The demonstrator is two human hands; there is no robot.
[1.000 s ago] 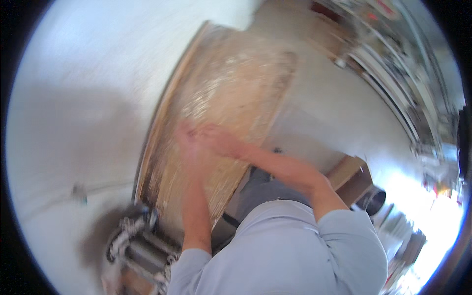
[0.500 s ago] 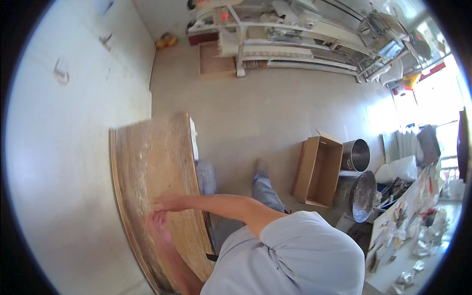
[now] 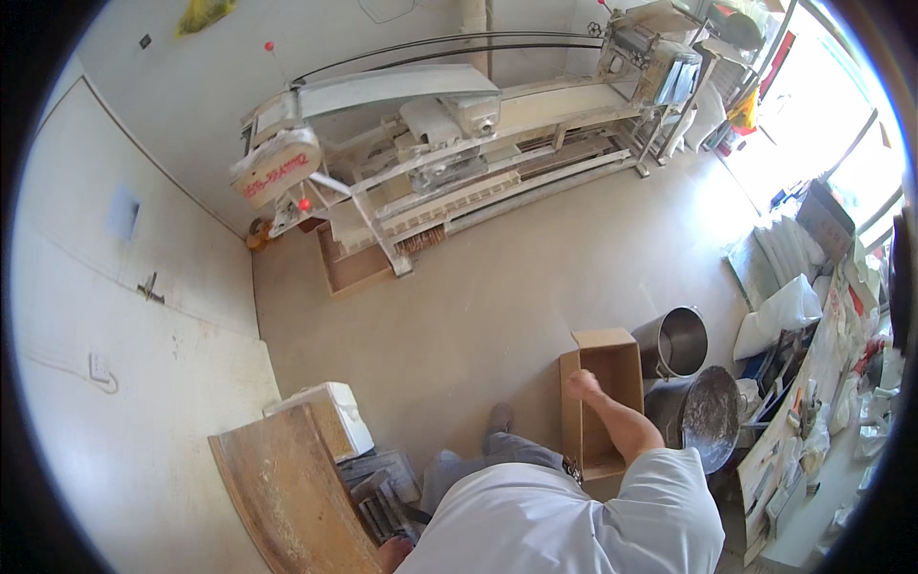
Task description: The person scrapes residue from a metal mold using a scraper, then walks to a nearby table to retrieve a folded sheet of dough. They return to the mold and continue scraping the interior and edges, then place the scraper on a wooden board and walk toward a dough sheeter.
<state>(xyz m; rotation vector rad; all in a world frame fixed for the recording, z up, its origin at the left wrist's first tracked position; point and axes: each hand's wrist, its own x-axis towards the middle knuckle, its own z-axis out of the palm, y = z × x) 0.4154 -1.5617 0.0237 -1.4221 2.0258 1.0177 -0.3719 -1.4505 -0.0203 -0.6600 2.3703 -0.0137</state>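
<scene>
My right hand [image 3: 581, 385] hangs over the open cardboard box [image 3: 612, 464], near its left wall. The fingers are curled closed, and whatever they might hold is hidden. My left hand [image 3: 393, 554] shows only in part at the lower edge, beside the right edge of the worn wooden tabletop [image 3: 287, 478]. Its fingers cannot be made out. Pale dusty marks streak the tabletop.
A metal pot [image 3: 674, 342] and a wider metal basin [image 3: 710, 421] stand right of the box. A white foam box [image 3: 349, 421] sits behind the table. A long floury machine [image 3: 459, 182] lines the far wall. A cluttered bench [image 3: 813, 478] runs along the right.
My hands, together over the tabletop before, are now apart. The right one has swung over to the cardboard box; the left is lower, by the table edge. The view has turned.
</scene>
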